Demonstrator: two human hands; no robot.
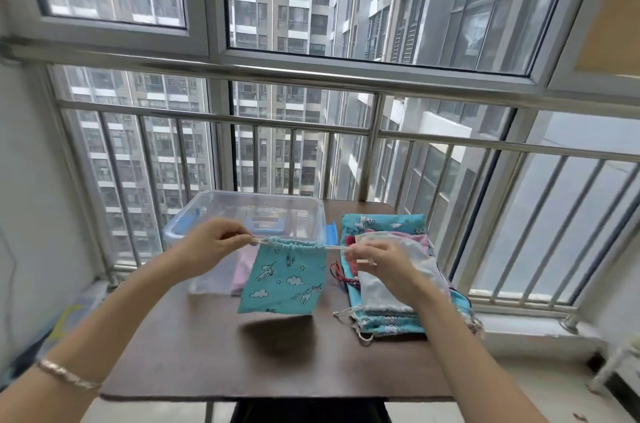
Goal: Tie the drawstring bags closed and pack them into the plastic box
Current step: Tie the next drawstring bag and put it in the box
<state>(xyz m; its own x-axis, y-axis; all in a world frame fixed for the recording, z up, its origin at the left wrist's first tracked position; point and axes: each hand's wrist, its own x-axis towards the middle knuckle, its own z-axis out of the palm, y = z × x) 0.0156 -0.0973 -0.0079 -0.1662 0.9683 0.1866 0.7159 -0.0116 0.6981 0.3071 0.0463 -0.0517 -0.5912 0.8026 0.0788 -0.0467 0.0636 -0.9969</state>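
Your left hand [211,242] and right hand [375,258] each pinch a drawstring end; the teal bag [284,278] hangs between them above the table [194,350], apparently cinched, before the plastic box [242,211].

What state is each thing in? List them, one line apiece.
Teal unicorn bag, held above the table, mouth gathered, cords pulled out sideways.
Left hand, pinches the left cord.
Right hand, pinches the right cord.
Plastic box, open on top, pink bag inside.
Pile of bags, lying flat on the table, cords loose.
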